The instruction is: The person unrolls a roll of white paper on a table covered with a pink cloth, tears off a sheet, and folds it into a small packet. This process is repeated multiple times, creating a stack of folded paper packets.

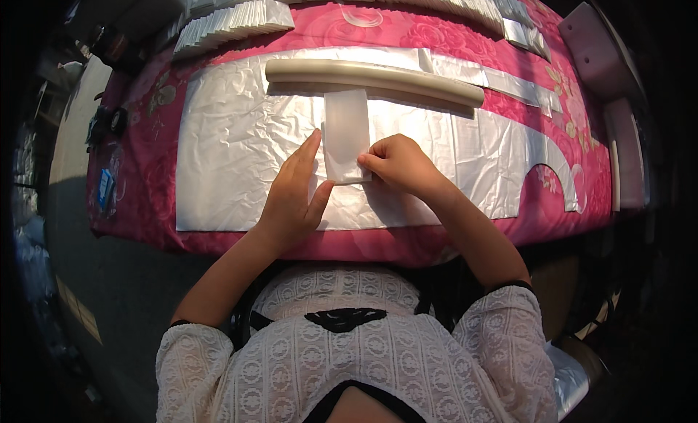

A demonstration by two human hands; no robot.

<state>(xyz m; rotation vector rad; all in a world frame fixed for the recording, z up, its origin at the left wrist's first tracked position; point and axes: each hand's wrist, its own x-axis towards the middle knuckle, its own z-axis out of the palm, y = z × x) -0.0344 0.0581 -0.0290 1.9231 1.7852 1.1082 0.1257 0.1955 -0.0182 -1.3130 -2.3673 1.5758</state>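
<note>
At the near side of the desk (156, 197), the left hand (289, 196) lies with fingers extended and thumb apart, its thumb tip at the lower left corner of a folded translucent plastic film (347, 128); the right hand (402, 163) pinches that film's lower right edge between thumb and fingers. The film lies between them on a crinkled white T-shirt bag (233, 132). If the pinch pulled harder than the left thumb steadies, the fold could skew or slip open. The bag's wrinkles might also stop the film lying flat, and a dragging wrist could ruck the bag. Just beyond, a cream round tube (371, 77) lies across the bag; being round, it could roll if nudged, perhaps onto the film or toward the folded white stacks (234, 26) farther back.
</note>
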